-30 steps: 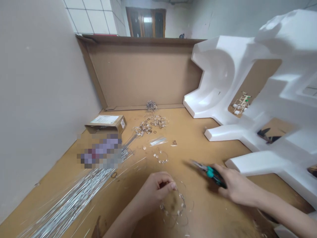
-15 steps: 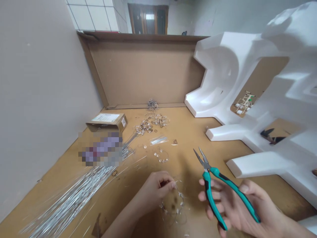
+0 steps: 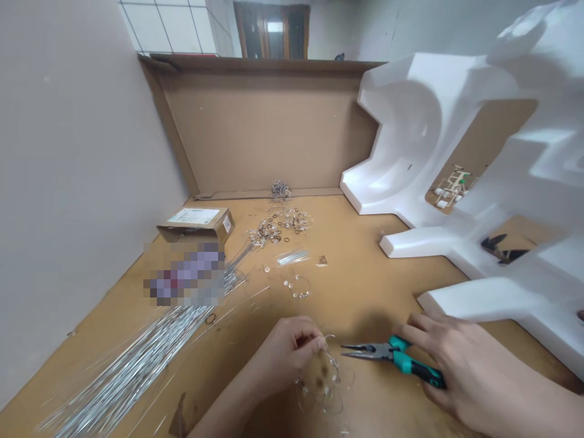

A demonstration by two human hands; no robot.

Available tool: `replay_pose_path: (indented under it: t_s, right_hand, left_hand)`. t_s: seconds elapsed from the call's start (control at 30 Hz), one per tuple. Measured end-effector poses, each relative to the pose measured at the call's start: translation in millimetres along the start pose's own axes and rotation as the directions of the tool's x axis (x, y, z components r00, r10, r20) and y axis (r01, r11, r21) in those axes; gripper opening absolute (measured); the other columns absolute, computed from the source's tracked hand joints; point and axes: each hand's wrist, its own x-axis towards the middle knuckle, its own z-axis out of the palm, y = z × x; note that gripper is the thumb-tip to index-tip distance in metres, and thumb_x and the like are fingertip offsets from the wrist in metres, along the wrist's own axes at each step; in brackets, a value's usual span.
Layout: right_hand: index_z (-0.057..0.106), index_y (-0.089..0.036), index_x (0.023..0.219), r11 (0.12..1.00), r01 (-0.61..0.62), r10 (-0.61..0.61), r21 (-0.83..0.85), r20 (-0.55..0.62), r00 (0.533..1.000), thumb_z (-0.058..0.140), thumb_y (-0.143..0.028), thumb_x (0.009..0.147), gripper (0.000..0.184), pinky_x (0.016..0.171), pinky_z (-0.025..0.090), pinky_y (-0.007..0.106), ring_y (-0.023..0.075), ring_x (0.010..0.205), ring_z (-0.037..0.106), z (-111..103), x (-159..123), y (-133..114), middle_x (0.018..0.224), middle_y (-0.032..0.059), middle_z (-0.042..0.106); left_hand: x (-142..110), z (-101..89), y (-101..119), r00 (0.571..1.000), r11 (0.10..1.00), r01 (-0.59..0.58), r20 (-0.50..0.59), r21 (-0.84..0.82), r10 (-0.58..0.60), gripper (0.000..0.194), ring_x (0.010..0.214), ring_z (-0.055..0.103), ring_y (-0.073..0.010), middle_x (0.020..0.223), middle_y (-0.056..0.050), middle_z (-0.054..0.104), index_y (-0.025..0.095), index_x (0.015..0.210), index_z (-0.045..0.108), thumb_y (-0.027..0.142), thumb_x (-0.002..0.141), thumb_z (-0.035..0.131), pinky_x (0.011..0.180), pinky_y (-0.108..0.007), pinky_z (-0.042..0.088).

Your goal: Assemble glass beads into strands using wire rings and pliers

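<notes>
My left hand (image 3: 291, 350) is pinched shut on a thin wire ring strung with clear beads (image 3: 323, 380), which hangs just over the brown cardboard surface (image 3: 356, 267). My right hand (image 3: 460, 365) grips the teal handles of needle-nose pliers (image 3: 392, 357). The pliers lie almost level, jaws closed and pointing left, with their tip a short way right of the ring and my left fingers.
A bundle of silver wires in clear wrap (image 3: 137, 359) lies at the left. A small cardboard box (image 3: 196, 224), loose rings and beads (image 3: 278, 228) and another beaded ring (image 3: 297, 287) lie further back. White foam packing (image 3: 456, 182) fills the right side. A cardboard wall (image 3: 264, 128) stands behind.
My right hand lifted the pliers upright with palm up, then turned over and brought them down level, jaws now pointing left at the ring. My left hand stayed put.
</notes>
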Motion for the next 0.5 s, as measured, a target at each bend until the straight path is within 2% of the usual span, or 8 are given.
replay_pose_path:
  t_s: [0.1,0.17,0.5]
  right_hand:
    - [0.051,-0.023,0.07,0.998,0.055,-0.053,-0.025,0.089,0.995,0.052,-0.015,0.056,0.016,0.056,0.029,0.029,0.0193,0.065,0.048,-7,4,-7,0.069,0.0023,0.053]
    - [0.051,-0.023,0.07,0.998,0.062,-0.058,-0.031,0.107,0.993,0.049,-0.014,0.056,0.017,0.057,0.027,0.029,0.0196,0.065,0.048,-8,8,-11,0.069,0.0024,0.052]
    - [0.052,-0.023,0.07,0.991,0.092,-0.081,-0.101,0.107,0.991,0.047,-0.012,0.051,0.023,0.054,0.023,0.03,0.0204,0.063,0.047,-3,14,-22,0.067,0.0033,0.052]
  left_hand:
    - [1,2.6,-1,1.0,0.999,-0.012,0.013,0.034,0.012,0.025,0.058,0.049,-0.0111,0.064,-0.002,0.056,0.014,0.062,0.062,0.026,0.078,0.046,0.053,-0.021,0.034]
    - [1,4.1,-1,0.999,0.998,-0.025,0.024,0.053,0.024,0.026,0.056,0.048,-0.0106,0.064,-0.002,0.056,0.014,0.062,0.062,0.026,0.078,0.045,0.052,-0.02,0.033]
    - [0,3.9,2,0.998,0.995,-0.053,0.025,0.085,0.051,0.025,0.057,0.048,-0.0102,0.064,-0.001,0.056,0.014,0.062,0.062,0.024,0.078,0.045,0.052,-0.02,0.032]
